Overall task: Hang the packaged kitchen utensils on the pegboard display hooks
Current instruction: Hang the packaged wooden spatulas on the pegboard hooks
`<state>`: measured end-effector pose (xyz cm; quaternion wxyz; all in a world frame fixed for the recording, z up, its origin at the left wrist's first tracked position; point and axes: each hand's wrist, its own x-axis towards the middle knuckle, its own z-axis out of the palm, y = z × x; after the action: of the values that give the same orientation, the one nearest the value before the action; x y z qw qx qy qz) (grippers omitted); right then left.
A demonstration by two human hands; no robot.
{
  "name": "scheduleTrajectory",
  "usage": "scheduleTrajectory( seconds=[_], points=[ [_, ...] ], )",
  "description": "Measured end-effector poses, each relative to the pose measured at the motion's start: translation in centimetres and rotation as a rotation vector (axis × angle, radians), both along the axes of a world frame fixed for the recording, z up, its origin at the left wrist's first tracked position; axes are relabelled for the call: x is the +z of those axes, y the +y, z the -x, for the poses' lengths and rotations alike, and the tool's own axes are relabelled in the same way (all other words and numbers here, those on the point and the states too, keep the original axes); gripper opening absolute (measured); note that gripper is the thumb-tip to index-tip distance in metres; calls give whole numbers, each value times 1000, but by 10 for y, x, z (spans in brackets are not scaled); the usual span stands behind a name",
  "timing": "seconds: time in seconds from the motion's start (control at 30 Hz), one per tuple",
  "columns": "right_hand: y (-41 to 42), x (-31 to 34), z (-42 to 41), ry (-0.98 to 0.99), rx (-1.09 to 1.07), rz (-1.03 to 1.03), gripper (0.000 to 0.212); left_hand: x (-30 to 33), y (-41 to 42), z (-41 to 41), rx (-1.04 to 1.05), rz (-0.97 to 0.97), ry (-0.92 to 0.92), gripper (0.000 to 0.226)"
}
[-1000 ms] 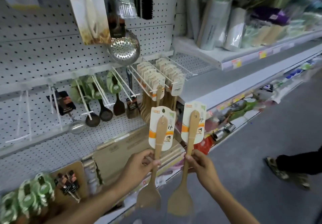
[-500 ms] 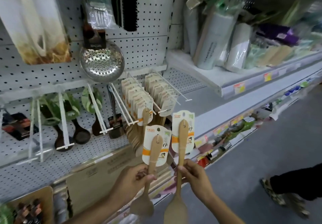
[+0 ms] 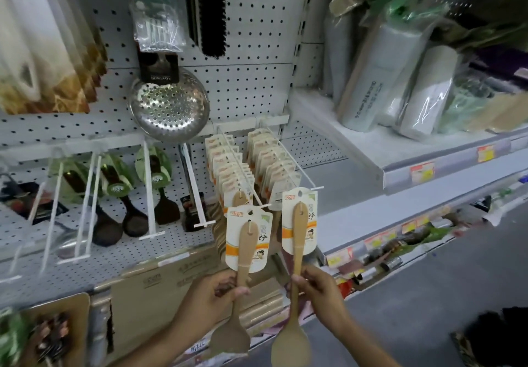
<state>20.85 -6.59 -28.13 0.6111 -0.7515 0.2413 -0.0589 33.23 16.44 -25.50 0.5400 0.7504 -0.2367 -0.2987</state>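
We hold two wooden tools up in front of the pegboard [image 3: 251, 80]. Our left hand [image 3: 211, 295] pinches the handle of a flat spatula [image 3: 241, 286]. Its wide end points down and its card [image 3: 248, 241] is at the top. Our right hand [image 3: 320, 289] grips the handle of a spoon [image 3: 294, 303]. Its bowl points down too, and its card [image 3: 299, 221] sits a bit higher than the other card.

The two cards are just beside each other, close to the tips of two white hooks [image 3: 297, 163]. Both hooks are packed with rows of the same cards [image 3: 234, 172]. We cannot tell if our cards touch the hooks.

To the left, dark spoons [image 3: 134, 218] with green cards hang on more hooks. Above them hangs a shiny metal skimmer [image 3: 168, 103] full of holes. A black brush [image 3: 213, 9] hangs higher up. On the right, a shelf [image 3: 371, 149] holds rolls [image 3: 380, 75] in clear wrap. Brown boxes [image 3: 160, 289] sit low, under the pegboard.
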Motion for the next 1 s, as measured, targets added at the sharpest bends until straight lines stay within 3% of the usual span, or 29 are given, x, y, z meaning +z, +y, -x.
scheduleTrajectory(
  seconds=[0.53, 0.63, 0.77, 1.0],
  points=[
    [-64, -23, -33, 27, 255, -58, 12, -2, -42, 53, 331, -66, -13, 21],
    [-73, -24, -42, 3, 324, -17, 25, -2, -50, 61, 379, -83, -19, 20],
    [-82, -28, -51, -10, 387, -19, 10, -2, -61, 70, 441, -104, -17, 21],
    [-87, -45, -49, 21, 458, -25, 16, -5, -70, 85, 468, -73, -9, 20]
  ],
)
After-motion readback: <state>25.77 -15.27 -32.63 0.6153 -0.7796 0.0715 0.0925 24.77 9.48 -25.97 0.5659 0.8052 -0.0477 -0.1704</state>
